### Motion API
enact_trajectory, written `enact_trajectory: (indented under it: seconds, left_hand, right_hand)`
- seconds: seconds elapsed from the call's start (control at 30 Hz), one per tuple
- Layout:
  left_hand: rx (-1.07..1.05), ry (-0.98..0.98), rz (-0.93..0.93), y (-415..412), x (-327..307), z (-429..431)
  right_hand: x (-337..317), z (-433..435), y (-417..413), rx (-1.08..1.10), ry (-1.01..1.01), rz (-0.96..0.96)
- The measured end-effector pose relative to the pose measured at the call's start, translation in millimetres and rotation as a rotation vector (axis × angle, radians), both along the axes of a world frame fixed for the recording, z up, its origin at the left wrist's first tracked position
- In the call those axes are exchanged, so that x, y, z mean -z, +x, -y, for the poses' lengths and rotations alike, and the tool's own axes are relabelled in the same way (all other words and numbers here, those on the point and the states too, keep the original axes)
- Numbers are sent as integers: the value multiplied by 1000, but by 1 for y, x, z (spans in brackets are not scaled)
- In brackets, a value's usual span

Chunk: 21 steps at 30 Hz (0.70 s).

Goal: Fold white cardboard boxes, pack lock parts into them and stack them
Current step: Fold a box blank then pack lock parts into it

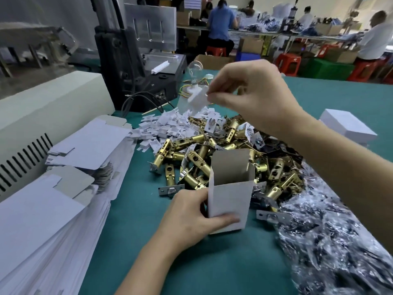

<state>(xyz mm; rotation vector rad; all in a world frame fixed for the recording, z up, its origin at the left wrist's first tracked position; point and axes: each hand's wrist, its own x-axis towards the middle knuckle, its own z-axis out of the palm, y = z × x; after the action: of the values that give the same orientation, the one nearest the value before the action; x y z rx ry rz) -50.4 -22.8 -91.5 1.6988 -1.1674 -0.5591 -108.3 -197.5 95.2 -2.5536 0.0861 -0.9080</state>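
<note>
White cardboard box [230, 201] stands open-topped just below centre, the left hand [191, 218] gripping its side. The right hand [251, 92] at 12 o'clock pinches a white plastic piece [196, 96] above the brass latches [212, 158]. Flat blanks [42, 209] crowd the bench [191, 262] at 9 o'clock; bare green at 6

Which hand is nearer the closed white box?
Right. The right hand, pinching a white piece, is left of the closed white box; the left hand grips the open box, farther away.

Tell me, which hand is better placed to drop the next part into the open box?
Probably the right. The right hand pinches a white plastic piece above the parts pile, while the left hand is busy holding the open white box upright.
</note>
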Motion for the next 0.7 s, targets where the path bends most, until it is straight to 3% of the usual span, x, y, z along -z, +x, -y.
enact_trajectory:
  seconds: [0.17, 0.53, 0.7]
  left_hand:
    - [-34, -20, 6, 0, -5, 1]
    - [-2, -64, 64, 0, -5, -2]
    - [28, -86, 62, 0, -3, -1]
  right_hand:
    - [20, 0, -80, 52, 160, -162]
    - [38, -38, -70, 19, -119, -507]
    - [40, -42, -69, 36, -122, -575]
